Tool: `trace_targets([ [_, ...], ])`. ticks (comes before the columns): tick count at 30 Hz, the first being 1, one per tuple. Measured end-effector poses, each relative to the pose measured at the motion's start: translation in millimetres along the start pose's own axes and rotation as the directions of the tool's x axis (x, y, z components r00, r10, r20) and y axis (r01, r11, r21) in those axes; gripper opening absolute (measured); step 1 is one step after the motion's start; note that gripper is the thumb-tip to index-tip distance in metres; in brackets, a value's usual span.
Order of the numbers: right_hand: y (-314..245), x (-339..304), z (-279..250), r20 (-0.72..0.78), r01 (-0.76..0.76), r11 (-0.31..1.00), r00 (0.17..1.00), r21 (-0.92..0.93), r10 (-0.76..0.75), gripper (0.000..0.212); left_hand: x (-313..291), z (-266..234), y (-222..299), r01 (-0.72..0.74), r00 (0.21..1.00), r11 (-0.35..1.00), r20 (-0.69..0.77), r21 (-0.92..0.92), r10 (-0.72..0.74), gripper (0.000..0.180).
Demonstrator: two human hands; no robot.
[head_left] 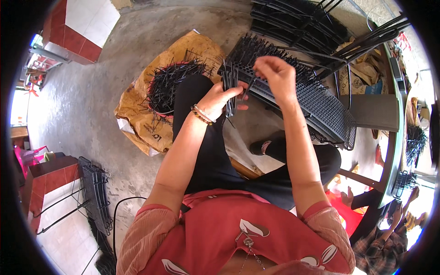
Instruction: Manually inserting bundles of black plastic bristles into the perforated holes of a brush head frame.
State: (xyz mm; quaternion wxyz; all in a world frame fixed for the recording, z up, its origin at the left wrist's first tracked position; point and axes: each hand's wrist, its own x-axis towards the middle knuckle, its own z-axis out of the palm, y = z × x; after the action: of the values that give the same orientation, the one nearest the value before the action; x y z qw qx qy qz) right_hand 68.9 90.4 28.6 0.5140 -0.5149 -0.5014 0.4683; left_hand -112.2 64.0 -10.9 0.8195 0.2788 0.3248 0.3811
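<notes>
My left hand is closed round a bundle of thin black sticks, held upright above my knee. My right hand is raised over a black perforated rack, thumb and fingers pinched together. Whatever lies in that pinch is too small to make out. Many black sticks stand up from the far-left part of the rack, while holes show bare along its near-right part. Left of my knee, a red-rimmed basin is heaped with loose black sticks.
A yellow-brown sack lies spread under the basin on the concrete floor. More black racks are stacked at the back right, and others lean at the left. At the right edge, a person in a plaid shirt works by a bench.
</notes>
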Motion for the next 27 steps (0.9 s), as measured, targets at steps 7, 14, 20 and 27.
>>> trace_targets([
  [7, 4.3, 24.1, -11.2, -0.256, 0.256, 0.944, 0.917, -0.207, -0.305, 0.015, 2.4, -2.4, 4.2, 0.11, 0.993, 0.966, 0.01, 0.233, -0.115, 0.024],
  [14, 20.2, 31.6, -5.6, -0.227, 0.349, 0.864, 0.866, -0.364, -0.445, 0.014, 3.3, -4.6, -0.3, 0.065, 0.997, 0.986, 0.034, 0.156, -0.071, 0.023],
  [20, 19.0, 32.1, -5.0, -0.219, 0.372, 0.821, 0.84, -0.433, -0.496, 0.015, 3.1, -2.9, 2.6, 0.073, 0.994, 0.991, 0.072, 0.11, -0.081, 0.025],
  [27, 22.2, 28.4, 1.6, -0.138, 0.455, 0.705, 0.78, -0.543, -0.61, 0.014, 1.7, -0.3, 4.1, 0.067, 0.996, 0.989, 0.044, 0.13, -0.073, 0.025],
])
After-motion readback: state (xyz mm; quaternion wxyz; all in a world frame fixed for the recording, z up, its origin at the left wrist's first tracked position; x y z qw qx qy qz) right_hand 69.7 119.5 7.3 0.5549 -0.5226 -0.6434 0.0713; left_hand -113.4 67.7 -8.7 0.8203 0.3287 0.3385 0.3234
